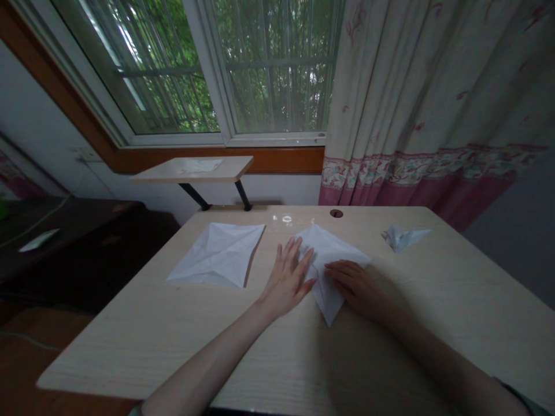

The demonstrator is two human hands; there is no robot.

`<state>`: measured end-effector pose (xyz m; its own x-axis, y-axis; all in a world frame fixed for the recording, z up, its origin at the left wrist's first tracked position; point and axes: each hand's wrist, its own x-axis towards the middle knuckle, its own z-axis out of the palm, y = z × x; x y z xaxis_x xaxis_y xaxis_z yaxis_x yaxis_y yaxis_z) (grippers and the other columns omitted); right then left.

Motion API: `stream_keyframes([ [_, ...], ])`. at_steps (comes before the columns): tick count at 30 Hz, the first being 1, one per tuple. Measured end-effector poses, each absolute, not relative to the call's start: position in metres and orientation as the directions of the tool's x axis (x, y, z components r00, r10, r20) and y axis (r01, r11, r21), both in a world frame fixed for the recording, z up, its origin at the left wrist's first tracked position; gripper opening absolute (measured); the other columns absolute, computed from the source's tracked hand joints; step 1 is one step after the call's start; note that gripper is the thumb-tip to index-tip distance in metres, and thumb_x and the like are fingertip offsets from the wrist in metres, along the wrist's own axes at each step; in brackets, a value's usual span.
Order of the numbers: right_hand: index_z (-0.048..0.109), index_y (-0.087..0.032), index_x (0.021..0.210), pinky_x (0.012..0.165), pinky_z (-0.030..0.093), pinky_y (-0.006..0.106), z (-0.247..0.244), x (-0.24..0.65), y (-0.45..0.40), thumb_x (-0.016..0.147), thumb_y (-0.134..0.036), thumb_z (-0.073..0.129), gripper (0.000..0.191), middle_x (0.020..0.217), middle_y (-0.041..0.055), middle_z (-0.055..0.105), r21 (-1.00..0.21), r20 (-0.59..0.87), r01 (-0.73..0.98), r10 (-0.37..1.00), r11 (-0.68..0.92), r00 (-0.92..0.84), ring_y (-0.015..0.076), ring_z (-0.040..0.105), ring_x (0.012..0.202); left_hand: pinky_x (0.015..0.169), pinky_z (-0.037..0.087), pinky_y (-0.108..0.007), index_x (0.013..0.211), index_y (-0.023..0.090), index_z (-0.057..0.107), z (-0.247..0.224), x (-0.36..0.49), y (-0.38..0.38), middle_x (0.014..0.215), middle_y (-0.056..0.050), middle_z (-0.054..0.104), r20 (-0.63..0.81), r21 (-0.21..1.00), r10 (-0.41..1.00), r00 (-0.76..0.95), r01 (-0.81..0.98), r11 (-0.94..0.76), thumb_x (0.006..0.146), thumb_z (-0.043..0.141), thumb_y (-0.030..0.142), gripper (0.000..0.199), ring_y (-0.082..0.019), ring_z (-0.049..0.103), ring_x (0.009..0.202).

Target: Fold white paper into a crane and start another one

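A folded sheet of white paper (327, 242) lies on the desk between my hands, one pointed corner aimed toward me. My left hand (288, 277) rests with spread fingers over its left edge. On its right part lies my right hand (353, 283), fingers stretched out together and pointing left across the paper, their tips near its middle. Part of the paper is hidden under both hands. To the left is another white sheet (217, 254), creased and spread out. A small folded paper figure (403, 237), shaped like a bird, sits at the right.
The pale wooden desk (195, 341) carries a raised shelf (160, 170) at its back left, with white paper (202, 166) on it. A round brown cable hole (336, 213) is near the back edge. Behind are a window and a curtain (390, 115); a dark cabinet (87, 231) stands left.
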<state>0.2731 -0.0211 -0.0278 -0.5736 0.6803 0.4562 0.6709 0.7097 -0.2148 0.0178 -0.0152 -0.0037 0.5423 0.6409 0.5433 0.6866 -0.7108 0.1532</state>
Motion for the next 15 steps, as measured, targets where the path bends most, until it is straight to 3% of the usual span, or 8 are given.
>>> stream_keyframes([
  [5, 0.066, -0.024, 0.127, 0.106, 0.048, 0.05, -0.03, 0.273, -0.021, 0.096, -0.017, 0.047, 0.038, 0.126, 0.0077, 0.069, -0.214, 0.436, 0.696, 0.705, 0.685, -0.56, 0.0251, 0.062, 0.118, 0.119, 0.01, -0.066, 0.144, 0.026, 0.047, 0.001, 0.016, -0.016, 0.162, -0.013, 0.022, 0.472, 0.149, 0.646, 0.6, 0.668, -0.729, 0.096, 0.055, 0.039, 0.05, -0.036, 0.016, 0.151],
  [10, 0.067, -0.025, 0.124, 0.106, 0.047, 0.05, -0.036, 0.277, -0.018, 0.093, -0.013, 0.047, 0.039, 0.127, 0.008, 0.068, -0.212, 0.442, 0.746, 0.743, 0.631, -0.503, 0.0254, 0.061, 0.119, 0.122, 0.005, -0.063, 0.146, 0.024, 0.044, 0.007, 0.017, -0.017, 0.158, -0.009, 0.036, 0.4, 0.132, 0.611, 0.683, 0.617, -0.776, 0.098, 0.051, 0.043, 0.052, -0.031, 0.018, 0.151],
  [15, 0.069, -0.023, 0.12, 0.105, 0.048, 0.048, -0.044, 0.281, -0.014, 0.094, -0.014, 0.046, 0.036, 0.127, 0.0084, 0.068, -0.196, 0.472, 0.795, 0.766, 0.574, -0.436, 0.0248, 0.062, 0.119, 0.123, 0.016, -0.057, 0.143, 0.02, 0.047, 0.009, 0.018, -0.018, 0.145, -0.009, 0.054, 0.387, 0.173, 0.572, 0.723, 0.552, -0.816, 0.099, 0.049, 0.045, 0.051, -0.027, 0.039, 0.142],
])
